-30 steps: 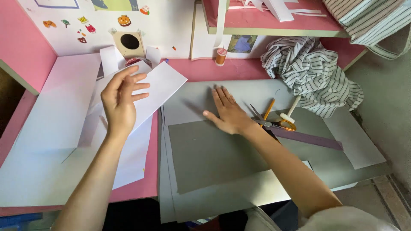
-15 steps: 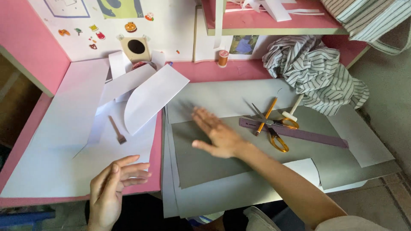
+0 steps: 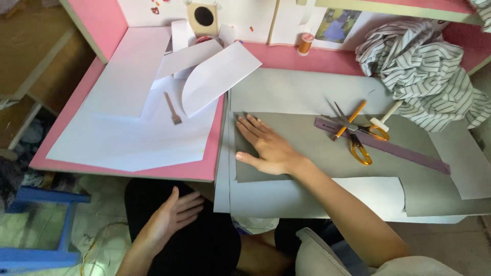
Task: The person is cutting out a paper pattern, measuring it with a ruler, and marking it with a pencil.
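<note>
grey card sheet (image 3: 327,153) lies flat across the middle of the frame, on top of a larger pale grey sheet (image 3: 296,92) that covers the right half of the pink desk (image 3: 128,168). the right hand (image 3: 268,148) rests palm down on the card's left end, fingers spread wide and pointing toward the upper left, thumb stretched out along the card's lower left edge; it grips nothing, only presses on the sheet. the left hand (image 3: 171,217) is at the lower left of the frame, below the desk's front edge, hanging open over the person's dark lap with fingers loosely apart and touching no paper or tool. on the card to the right of the pressing hand lies a long purple ruler (image 3: 388,148), running diagonally toward the lower right, with orange-handled scissors (image 3: 358,138) lying across it and a small white-handled tool (image 3: 383,120) just beside them. on the left half of the desk sit several white paper sheets (image 3: 128,138), one curled over at the top, and a small thin brush (image 3: 173,108) lies on them. a striped cloth (image 3: 424,71) is bunched in the upper right corner, and a small orange spool (image 3: 305,43) stands at the back of the desk.
</note>
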